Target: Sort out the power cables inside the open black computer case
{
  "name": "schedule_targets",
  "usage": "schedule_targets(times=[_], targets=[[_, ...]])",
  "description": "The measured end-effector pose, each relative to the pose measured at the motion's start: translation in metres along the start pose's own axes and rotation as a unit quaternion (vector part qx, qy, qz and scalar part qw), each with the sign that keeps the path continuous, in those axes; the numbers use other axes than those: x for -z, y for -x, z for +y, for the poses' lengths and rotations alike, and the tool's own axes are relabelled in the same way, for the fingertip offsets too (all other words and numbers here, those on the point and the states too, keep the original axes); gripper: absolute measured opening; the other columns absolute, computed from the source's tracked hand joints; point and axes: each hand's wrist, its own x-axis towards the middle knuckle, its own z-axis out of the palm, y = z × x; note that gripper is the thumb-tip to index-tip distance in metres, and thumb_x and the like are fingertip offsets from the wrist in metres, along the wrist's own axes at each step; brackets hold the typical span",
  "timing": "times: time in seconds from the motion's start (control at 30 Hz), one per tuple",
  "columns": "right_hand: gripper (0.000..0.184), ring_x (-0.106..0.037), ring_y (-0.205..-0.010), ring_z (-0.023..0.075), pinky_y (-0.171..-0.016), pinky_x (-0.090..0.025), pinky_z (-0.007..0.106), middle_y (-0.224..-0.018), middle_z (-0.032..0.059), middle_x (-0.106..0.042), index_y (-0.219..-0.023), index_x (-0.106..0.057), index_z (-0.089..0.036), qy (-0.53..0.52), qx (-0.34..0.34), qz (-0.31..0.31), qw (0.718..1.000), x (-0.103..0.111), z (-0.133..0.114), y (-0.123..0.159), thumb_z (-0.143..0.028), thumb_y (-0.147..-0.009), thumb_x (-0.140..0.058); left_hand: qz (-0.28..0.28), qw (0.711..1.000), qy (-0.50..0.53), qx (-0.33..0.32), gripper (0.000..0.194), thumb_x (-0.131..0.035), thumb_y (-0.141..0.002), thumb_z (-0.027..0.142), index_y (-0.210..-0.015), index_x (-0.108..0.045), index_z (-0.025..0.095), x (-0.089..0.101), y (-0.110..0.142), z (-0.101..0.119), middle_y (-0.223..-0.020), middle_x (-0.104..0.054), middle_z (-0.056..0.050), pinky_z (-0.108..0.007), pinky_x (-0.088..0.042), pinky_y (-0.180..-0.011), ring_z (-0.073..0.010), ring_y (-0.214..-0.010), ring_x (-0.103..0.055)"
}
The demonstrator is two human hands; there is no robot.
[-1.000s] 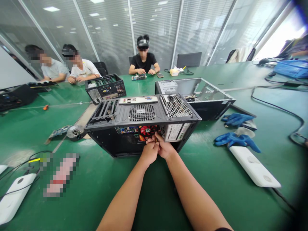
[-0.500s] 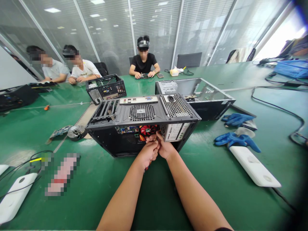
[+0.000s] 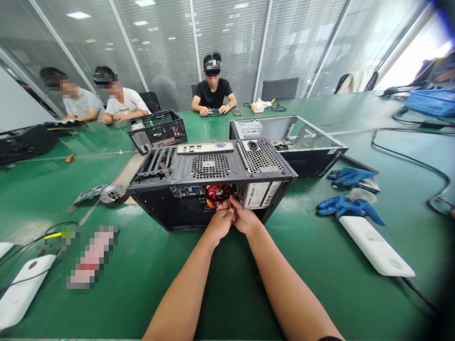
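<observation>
A black computer case stands on the green table in front of me, its rear panel facing up and its side open toward me. Inside show a red fan, a strip of motherboard and a silver power supply. Just below the fan, both hands meet at the opening. My left hand is closed, its fingers wrapped around thin wires, mostly hidden. Pressed beside it, my right hand has its thumb raised and its fingers curled at the same wires. Their ends cannot be seen.
Behind stands another open case, with a smaller one at back left. Blue gloves and a white power strip lie right. A cooler is left. Several people sit across the table.
My left hand has shifted slightly up and turned at the opening. Coloured wires that hung below it are now out of sight. The case has not moved.
</observation>
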Motion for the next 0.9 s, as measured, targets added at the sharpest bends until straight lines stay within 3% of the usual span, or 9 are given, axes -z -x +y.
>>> schedule_targets(times=[0.1, 0.27, 0.37, 0.5, 0.63, 0.8, 0.9], targets=[[0.034, -0.069, -0.077, 0.0209, -0.047, -0.043, 0.024, -0.066, 0.0034, -0.071, -0.065, -0.060, -0.021, -0.003, 0.000, 0.004, 1.000, -0.001, 0.001, -0.001, -0.050, -0.070, -0.076, 0.028, 0.984, -0.170, -0.044, 0.034, -0.038, -0.094, 0.029, -0.072, -0.060, 0.016, 0.002, 0.003, 0.005, -0.079, -0.065, -0.006, -0.026, -0.043, -0.070, -0.0179, -0.078, -0.062], [0.034, -0.069, -0.080, 0.0219, -0.061, -0.051, 0.029, -0.071, 0.0048, -0.072, -0.066, -0.060, -0.021, -0.016, 0.000, -0.009, 1.000, -0.003, -0.001, 0.001, -0.050, -0.071, -0.076, 0.051, 0.944, -0.327, -0.012, 0.033, -0.036, -0.094, 0.034, -0.109, -0.061, 0.018, -0.001, 0.010, 0.014, -0.099, -0.069, -0.013, -0.033, -0.046, -0.076, -0.0272, -0.092, -0.066], [0.036, -0.069, -0.082, 0.0220, -0.061, -0.051, 0.029, -0.071, 0.0051, -0.072, -0.065, -0.060, -0.020, -0.018, 0.002, -0.010, 1.000, -0.004, -0.001, 0.003, -0.052, -0.071, -0.075, 0.047, 0.950, -0.309, -0.024, 0.033, -0.035, -0.094, 0.032, -0.104, -0.063, 0.017, -0.001, 0.009, 0.013, -0.097, -0.069, -0.013, -0.033, -0.046, -0.077, -0.0260, -0.091, -0.066], [0.038, -0.070, -0.083, 0.0219, -0.051, -0.046, 0.025, -0.071, 0.0062, -0.072, -0.067, -0.061, -0.019, -0.008, 0.005, 0.001, 1.000, -0.005, -0.002, 0.004, -0.055, -0.074, -0.070, 0.023, 0.981, -0.188, -0.040, 0.037, -0.035, -0.094, 0.031, -0.076, -0.062, 0.016, 0.001, 0.004, 0.006, -0.083, -0.068, -0.007, -0.027, -0.045, -0.073, -0.0188, -0.081, -0.063], [0.038, -0.070, -0.083, 0.0230, -0.050, -0.046, 0.025, -0.072, 0.0071, -0.072, -0.067, -0.060, -0.020, 0.000, 0.007, 0.003, 1.000, -0.006, -0.003, 0.004, -0.056, -0.077, -0.067, 0.013, 0.992, -0.122, -0.032, 0.038, -0.035, -0.094, 0.035, -0.071, -0.059, 0.015, 0.001, 0.001, 0.001, -0.074, -0.064, -0.004, -0.025, -0.044, -0.065, -0.0154, -0.072, -0.059], [0.036, -0.070, -0.085, 0.0249, -0.054, -0.049, 0.028, -0.069, 0.0064, -0.072, -0.068, -0.058, -0.022, 0.007, 0.015, 0.013, 1.000, -0.007, -0.002, 0.002, -0.056, -0.076, -0.067, 0.020, 0.979, -0.199, -0.040, 0.037, -0.035, -0.094, 0.033, -0.076, -0.063, 0.016, 0.001, 0.006, 0.009, -0.083, -0.068, -0.007, -0.028, -0.046, -0.073, -0.0192, -0.082, -0.064], [0.037, -0.069, -0.085, 0.0254, -0.063, -0.053, 0.033, -0.066, 0.0060, -0.071, -0.066, -0.057, -0.023, -0.001, 0.026, 0.010, 1.000, -0.006, 0.000, 0.000, -0.056, -0.075, -0.068, 0.046, 0.953, -0.297, -0.027, 0.034, -0.035, -0.094, 0.033, -0.095, -0.065, 0.017, 0.000, 0.011, 0.017, -0.096, -0.070, -0.012, -0.032, -0.048, -0.078, -0.0250, -0.092, -0.067]])
